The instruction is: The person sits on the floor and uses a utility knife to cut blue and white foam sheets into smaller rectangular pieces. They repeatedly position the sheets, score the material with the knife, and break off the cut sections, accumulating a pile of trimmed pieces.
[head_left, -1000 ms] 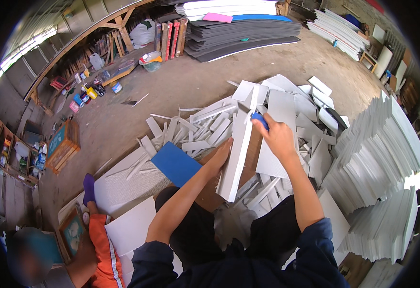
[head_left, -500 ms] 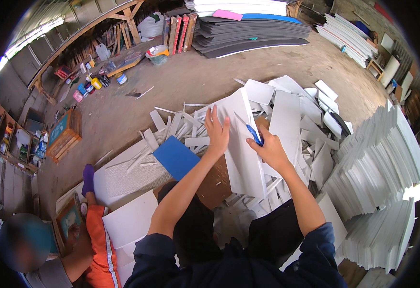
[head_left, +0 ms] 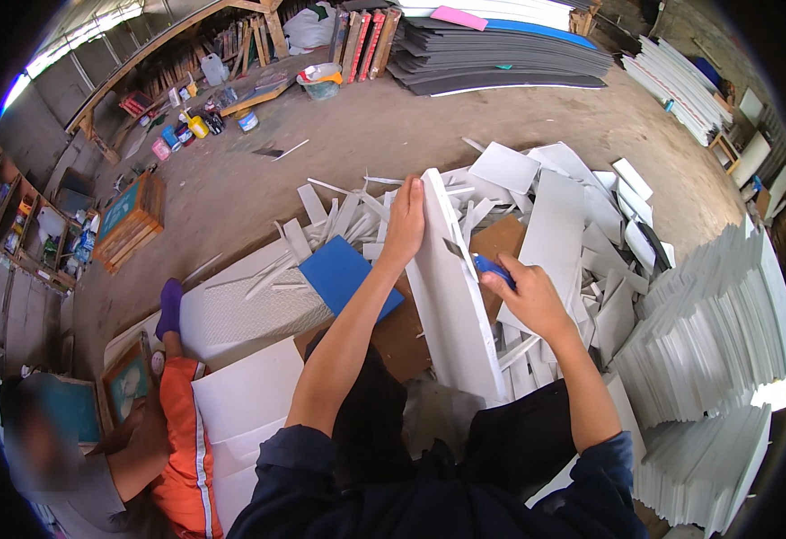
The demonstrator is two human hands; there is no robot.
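Fingers of my right hand [head_left: 537, 295], right of the forward-pointing foam board [head_left: 451, 314], clasp a blue-handled knife [head_left: 495, 269]; my left hand [head_left: 405, 226], grip unclear, touches the board's far end.

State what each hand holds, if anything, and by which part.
Right hand: knife, by its blue handle. Left hand: against a white board near its far end; grip unclear.

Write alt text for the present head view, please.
A bare left hand braces a long white rectangular panel; the right hand grips a blue-handled knife near the panel's right edge. White flat offcuts and stacked white sheets lie around; a co-worker in orange trousers is at left.
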